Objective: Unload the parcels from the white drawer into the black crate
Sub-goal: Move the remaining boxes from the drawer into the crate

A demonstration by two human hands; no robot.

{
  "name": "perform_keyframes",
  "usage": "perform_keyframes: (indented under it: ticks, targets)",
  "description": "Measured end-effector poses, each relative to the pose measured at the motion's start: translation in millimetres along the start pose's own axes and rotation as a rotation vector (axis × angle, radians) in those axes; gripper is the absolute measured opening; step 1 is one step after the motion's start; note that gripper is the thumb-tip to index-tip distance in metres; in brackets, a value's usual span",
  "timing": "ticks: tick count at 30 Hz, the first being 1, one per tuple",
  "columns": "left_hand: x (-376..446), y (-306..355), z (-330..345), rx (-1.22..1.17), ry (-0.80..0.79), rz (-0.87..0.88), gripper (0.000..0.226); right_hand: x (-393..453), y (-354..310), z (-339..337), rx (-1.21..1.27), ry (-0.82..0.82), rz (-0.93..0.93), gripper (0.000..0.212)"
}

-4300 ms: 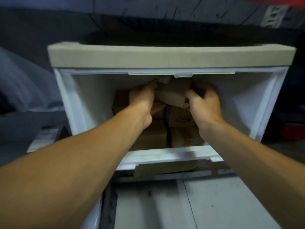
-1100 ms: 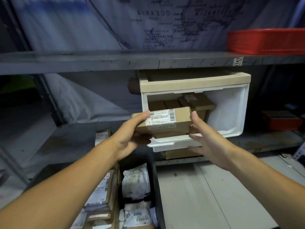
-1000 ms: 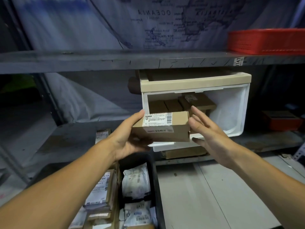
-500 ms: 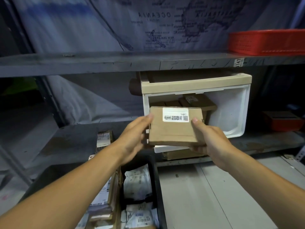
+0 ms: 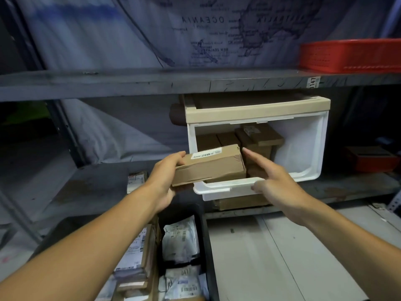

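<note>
Left hand (image 5: 167, 170) grips a cardboard parcel (image 5: 209, 165) lifted clear of the white drawer (image 5: 303, 148); right hand (image 5: 271, 177) open beside it, fingers straight; black crate (image 5: 206, 246) waits below to receive it.

Brown cardboard parcel (image 5: 209, 165), white label on top, tilted, held in front of the white drawer (image 5: 303, 148); more brown parcels (image 5: 258, 137) stacked inside. Black crate (image 5: 206, 246) below, holding labelled parcels and grey mailers (image 5: 181, 242)

The map sheet (image 5: 217, 29) behind the shelves shows mirrored "OCEANIA" and "NEW ZEALAND". A tag (image 5: 313, 82) on the shelf edge reads "147". A grey parcel (image 5: 184, 276) in the black crate (image 5: 208, 246) bears "047"; other labels are too blurred to read.
</note>
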State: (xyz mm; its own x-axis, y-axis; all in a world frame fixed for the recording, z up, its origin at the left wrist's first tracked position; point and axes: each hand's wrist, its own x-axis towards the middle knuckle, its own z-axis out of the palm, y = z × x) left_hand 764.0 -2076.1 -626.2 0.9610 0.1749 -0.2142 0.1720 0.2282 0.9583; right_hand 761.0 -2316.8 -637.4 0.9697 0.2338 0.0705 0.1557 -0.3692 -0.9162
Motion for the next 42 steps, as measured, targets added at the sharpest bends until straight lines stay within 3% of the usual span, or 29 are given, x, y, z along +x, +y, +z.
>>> perform_keyframes:
  ticks: [3, 5, 9, 14, 16, 21, 30, 36, 42]
  targets:
    - [1, 0, -4, 0.012, 0.034, -0.022, 0.037, -2, -1, 4, -0.214, 0.018, -0.11, 0.072]
    - [-1, 0, -5, 0.031, 0.031, -0.046, 0.034, 2, -5, 8, -0.209, 0.117, -0.154, 0.065]
    - [-8, 1, -6, 0.088, -0.036, -0.121, 0.031, 6, -8, 11, -0.113, 0.109, -0.191, 0.053]
    - [-4, -2, -18, 0.202, -0.213, -0.108, 0.068, 4, -3, 11, -0.207, 0.179, -0.004, 0.036]
    - [-5, -6, -16, 0.268, -0.234, -0.054, 0.067, 5, -4, 12, -0.221, 0.211, 0.066, 0.035]
    - [-10, -12, -16, 0.513, -0.127, 0.125, 0.032, 7, -8, 19, -0.1, 0.249, 0.194, 0.038]
    - [-32, -6, -43, 0.441, 0.11, 0.164, 0.021, 2, -30, 47, 0.338, 0.142, 0.374, 0.012]
    - [-38, -14, -94, 0.358, 0.221, 0.145, 0.016, 7, -43, 90, 0.451, 0.065, 0.417, 0.008]
    - [-32, -22, -146, 0.383, 0.322, 0.096, 0.007, 27, -39, 143, 0.395, -0.024, 0.459, 0.01]
